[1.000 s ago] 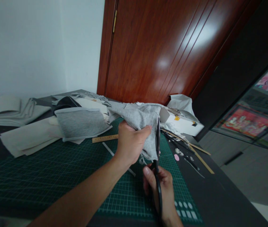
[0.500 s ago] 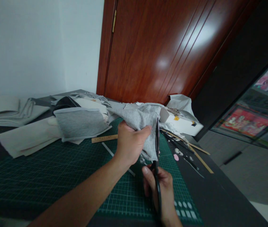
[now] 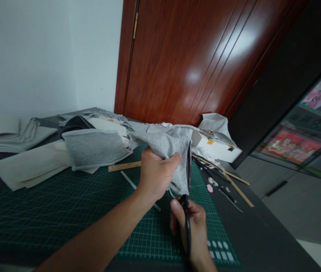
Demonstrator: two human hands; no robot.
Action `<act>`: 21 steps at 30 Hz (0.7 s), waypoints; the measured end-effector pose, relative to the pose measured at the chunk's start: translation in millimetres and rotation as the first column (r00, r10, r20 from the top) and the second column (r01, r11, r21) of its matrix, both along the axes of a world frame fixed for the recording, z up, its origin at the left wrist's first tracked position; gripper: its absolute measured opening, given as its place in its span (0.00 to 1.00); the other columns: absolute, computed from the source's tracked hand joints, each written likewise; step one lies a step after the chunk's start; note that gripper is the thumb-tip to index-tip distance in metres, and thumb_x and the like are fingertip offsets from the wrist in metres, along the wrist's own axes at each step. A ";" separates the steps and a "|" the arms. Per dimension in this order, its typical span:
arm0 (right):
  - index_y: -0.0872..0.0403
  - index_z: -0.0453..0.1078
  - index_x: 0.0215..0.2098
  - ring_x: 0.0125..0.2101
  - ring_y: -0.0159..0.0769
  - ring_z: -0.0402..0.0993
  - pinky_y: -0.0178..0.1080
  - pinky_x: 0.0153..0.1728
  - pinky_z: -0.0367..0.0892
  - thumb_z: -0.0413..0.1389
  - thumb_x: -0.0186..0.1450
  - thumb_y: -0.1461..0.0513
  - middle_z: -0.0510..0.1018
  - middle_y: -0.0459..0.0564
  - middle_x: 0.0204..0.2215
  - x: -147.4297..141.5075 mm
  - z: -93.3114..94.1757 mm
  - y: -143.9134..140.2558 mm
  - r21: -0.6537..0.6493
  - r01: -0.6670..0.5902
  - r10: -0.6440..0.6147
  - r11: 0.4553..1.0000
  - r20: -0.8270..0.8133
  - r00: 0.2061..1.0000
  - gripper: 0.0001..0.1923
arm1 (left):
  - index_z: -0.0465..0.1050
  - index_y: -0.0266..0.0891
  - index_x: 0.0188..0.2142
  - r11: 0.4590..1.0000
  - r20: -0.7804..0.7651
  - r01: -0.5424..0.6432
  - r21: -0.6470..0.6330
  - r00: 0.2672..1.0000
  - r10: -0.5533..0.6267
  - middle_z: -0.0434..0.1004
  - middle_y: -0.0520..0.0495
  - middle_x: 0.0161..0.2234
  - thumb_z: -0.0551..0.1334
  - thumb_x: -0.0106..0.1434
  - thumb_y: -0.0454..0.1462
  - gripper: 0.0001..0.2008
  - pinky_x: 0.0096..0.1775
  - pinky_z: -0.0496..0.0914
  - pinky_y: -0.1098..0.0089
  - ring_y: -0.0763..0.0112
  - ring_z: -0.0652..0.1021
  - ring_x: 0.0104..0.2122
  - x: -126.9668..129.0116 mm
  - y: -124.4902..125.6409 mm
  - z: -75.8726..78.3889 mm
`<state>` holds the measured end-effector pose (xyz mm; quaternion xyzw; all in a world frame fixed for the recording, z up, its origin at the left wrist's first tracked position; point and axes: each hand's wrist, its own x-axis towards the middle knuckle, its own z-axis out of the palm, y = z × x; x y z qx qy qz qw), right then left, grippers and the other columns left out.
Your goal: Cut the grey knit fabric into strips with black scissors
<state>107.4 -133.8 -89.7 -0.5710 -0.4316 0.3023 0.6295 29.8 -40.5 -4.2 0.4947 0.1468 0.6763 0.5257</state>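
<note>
Grey fabric (image 3: 174, 141) is bunched in my left hand (image 3: 157, 170), the thumb pressed on top of it and pointing right. My right hand (image 3: 192, 223) is closed round the handles of black scissors (image 3: 189, 170). Their blades point away from me and run along the fabric's right edge. Whether cloth lies between the blades I cannot tell. Beneath both hands spreads a green cutting mat (image 3: 137, 234) with a white grid. A thin pale strip (image 3: 129, 179) lies on the mat, partly hidden behind my left forearm.
Left of my hands lie a grey fabric piece (image 3: 96, 149), pale cut sheets (image 3: 36, 162) and folded cloth (image 3: 16, 134). A wooden ruler (image 3: 123, 166) rests on the mat. At right are a white box (image 3: 219, 147), wooden strips (image 3: 239, 190) and a pink scrap (image 3: 210, 188).
The view has shifted slightly. Both hands keep their hold on the fabric and the scissors, with almost no movement. Below the fabric, a thin loose edge hangs a little differently.
</note>
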 end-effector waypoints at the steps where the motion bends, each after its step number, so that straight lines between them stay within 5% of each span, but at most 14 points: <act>1: 0.53 0.67 0.18 0.10 0.27 0.56 0.30 0.11 0.52 0.65 0.56 0.39 0.64 0.41 0.09 -0.1 0.9 -0.2 0.004 -0.003 0.002 1.000 0.004 1.000 0.29 | 0.77 0.40 0.30 1.000 -0.015 -0.004 0.002 1.000 0.004 0.80 0.51 0.33 0.68 0.55 0.31 0.03 0.41 0.75 0.65 0.66 0.80 0.34 0.3 -0.3 -1.1; 21: 0.52 0.63 0.13 0.10 0.28 0.58 0.30 0.11 0.55 0.62 0.59 0.46 0.64 0.42 0.08 1.2 2.4 1.1 -0.002 0.071 -0.070 0.998 0.076 0.995 0.26 | 0.75 0.40 0.30 0.999 -0.138 -0.024 0.037 0.990 0.029 0.79 0.53 0.30 0.68 0.56 0.32 0.04 0.37 0.73 0.68 0.69 0.78 0.31 2.5 -2.9 -8.7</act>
